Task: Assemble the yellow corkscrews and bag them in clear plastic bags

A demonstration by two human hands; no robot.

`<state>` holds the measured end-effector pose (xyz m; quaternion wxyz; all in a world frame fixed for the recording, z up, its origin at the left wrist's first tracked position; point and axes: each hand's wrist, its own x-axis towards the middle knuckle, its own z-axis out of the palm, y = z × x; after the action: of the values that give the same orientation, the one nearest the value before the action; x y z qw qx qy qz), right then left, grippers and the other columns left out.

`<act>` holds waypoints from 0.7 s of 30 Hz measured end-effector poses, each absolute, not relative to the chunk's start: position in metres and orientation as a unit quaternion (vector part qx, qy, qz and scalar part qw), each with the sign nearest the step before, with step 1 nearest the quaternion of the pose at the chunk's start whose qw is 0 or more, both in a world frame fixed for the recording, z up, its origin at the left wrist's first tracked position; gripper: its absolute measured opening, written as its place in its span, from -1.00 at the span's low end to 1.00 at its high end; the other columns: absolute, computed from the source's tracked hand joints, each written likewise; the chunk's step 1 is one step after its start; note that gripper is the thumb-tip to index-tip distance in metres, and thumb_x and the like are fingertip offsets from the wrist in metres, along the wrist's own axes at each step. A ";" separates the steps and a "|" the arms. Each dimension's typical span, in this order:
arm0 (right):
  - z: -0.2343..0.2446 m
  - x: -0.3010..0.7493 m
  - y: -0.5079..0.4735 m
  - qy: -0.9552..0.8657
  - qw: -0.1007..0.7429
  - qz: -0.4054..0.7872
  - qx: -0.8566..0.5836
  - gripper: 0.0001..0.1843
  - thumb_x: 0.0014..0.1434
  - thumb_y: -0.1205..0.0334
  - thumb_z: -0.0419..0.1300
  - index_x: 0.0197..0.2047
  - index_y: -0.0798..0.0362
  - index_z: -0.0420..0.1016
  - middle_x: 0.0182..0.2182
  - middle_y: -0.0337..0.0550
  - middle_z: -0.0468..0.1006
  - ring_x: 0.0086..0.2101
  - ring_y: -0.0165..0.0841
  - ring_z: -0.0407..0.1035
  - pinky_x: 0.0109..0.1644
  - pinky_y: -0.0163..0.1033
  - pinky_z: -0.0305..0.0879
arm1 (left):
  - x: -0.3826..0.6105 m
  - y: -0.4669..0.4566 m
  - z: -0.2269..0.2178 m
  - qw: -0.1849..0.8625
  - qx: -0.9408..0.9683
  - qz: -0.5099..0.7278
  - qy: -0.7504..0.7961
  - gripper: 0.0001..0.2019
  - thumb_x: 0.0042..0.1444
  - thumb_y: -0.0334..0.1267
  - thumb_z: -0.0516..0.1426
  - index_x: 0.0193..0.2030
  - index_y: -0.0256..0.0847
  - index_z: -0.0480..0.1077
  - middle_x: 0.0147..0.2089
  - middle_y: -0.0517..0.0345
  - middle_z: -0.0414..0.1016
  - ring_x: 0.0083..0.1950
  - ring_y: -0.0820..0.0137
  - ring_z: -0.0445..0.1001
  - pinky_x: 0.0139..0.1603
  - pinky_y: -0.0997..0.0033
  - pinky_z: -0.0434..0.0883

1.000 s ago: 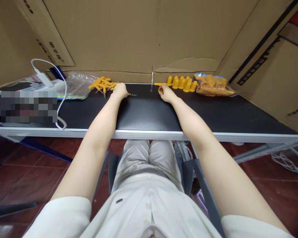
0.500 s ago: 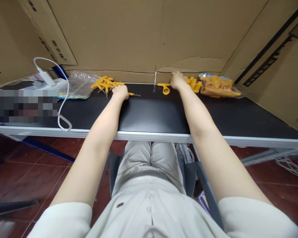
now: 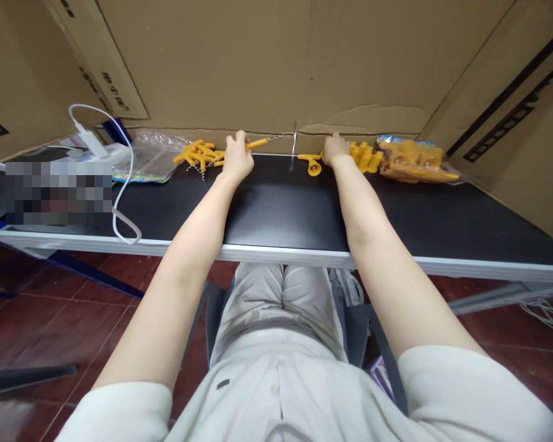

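My left hand (image 3: pixel 238 156) is closed around a yellow corkscrew (image 3: pixel 258 143), raised off the table, its metal spiral pointing right. Just left of this hand lies a pile of yellow corkscrews (image 3: pixel 198 152) with their spirals showing. My right hand (image 3: pixel 337 149) is at the back of the table with its fingers curled down among yellow plastic pieces; what they grip is hidden. To its left lies a yellow piece with a round cup-like end (image 3: pixel 314 167). Several yellow sleeve-like pieces (image 3: pixel 366 157) stand close together on its right.
A clear bag of yellow parts (image 3: pixel 415 161) lies at the right. Flattened clear bags (image 3: pixel 152 161) lie at the left, beside a white plug with a cable (image 3: pixel 92 144). Cardboard walls (image 3: pixel 258 67) close off the back and sides of the black table (image 3: pixel 286 209).
My left hand has lifted a corkscrew off the table and moved slightly right, tilting its spiral upward. My right hand stays by the yellow pieces. The view has shifted slightly.
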<state>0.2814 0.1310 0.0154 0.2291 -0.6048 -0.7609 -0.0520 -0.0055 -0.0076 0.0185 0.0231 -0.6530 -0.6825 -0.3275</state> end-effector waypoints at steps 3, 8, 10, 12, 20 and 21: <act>0.025 0.275 0.107 -0.727 0.150 -0.095 -0.663 -0.49 0.43 0.60 0.05 0.36 0.40 0.55 0.39 0.53 0.43 0.40 0.19 0.39 0.52 0.21 0.22 | -0.005 -0.007 0.018 0.040 -0.669 -0.331 -0.665 -0.45 0.36 -0.36 0.11 0.46 -0.01 0.30 0.37 -0.18 0.42 0.47 -0.16 0.44 0.53 -0.34 0.34; 0.021 0.279 0.109 -0.739 0.209 -0.068 -0.637 -0.61 0.50 0.30 0.17 0.29 0.22 0.60 0.45 0.43 0.37 0.37 0.25 0.40 0.49 0.33 0.21 | -0.005 -0.003 0.015 0.048 -0.684 -0.336 -0.646 -0.51 0.37 -0.34 0.13 0.41 -0.01 0.33 0.34 -0.11 0.45 0.49 -0.09 0.42 0.51 -0.23 0.37; 0.017 0.282 0.118 -0.739 0.212 -0.070 -0.635 -0.58 0.49 0.23 0.22 0.32 0.19 0.58 0.40 0.39 0.45 0.36 0.26 0.40 0.51 0.42 0.13 | -0.005 -0.002 0.015 0.046 -0.688 -0.334 -0.643 -0.57 0.41 -0.29 0.14 0.39 -0.03 0.35 0.33 -0.08 0.47 0.48 -0.04 0.42 0.48 -0.20 0.39; 0.015 0.282 0.121 -0.740 0.201 -0.078 -0.637 -0.53 0.46 0.27 0.24 0.37 0.22 0.53 0.32 0.38 0.54 0.36 0.25 0.41 0.54 0.49 0.03 | -0.003 -0.004 0.017 0.043 -0.690 -0.329 -0.643 -0.61 0.46 -0.25 0.13 0.37 -0.09 0.36 0.33 -0.06 0.49 0.48 0.04 0.41 0.47 -0.14 0.40; 0.032 0.288 0.103 -0.746 0.236 -0.066 -0.619 -0.59 0.38 0.39 0.32 0.26 0.30 0.54 0.23 0.46 0.59 0.36 0.29 0.43 0.54 0.58 0.05 | 0.009 -0.026 0.027 0.007 -0.706 -0.272 -0.654 -0.49 0.30 -0.29 0.17 0.38 -0.10 0.47 0.26 -0.10 0.66 0.34 -0.02 0.57 0.39 0.03 0.47; 0.033 0.291 0.102 -0.755 0.260 -0.043 -0.601 -0.64 0.36 0.35 0.38 0.17 0.29 0.59 0.17 0.46 0.61 0.35 0.34 0.43 0.50 0.62 0.09 | 0.010 -0.027 0.027 0.003 -0.706 -0.266 -0.656 -0.47 0.29 -0.28 0.17 0.39 -0.10 0.48 0.26 -0.10 0.66 0.35 -0.04 0.57 0.39 0.03 0.47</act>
<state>0.2913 0.1018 0.0325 0.2595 -0.6013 -0.7545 -0.0428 0.0101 -0.0273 0.0269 0.0032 -0.7060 -0.6562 -0.2664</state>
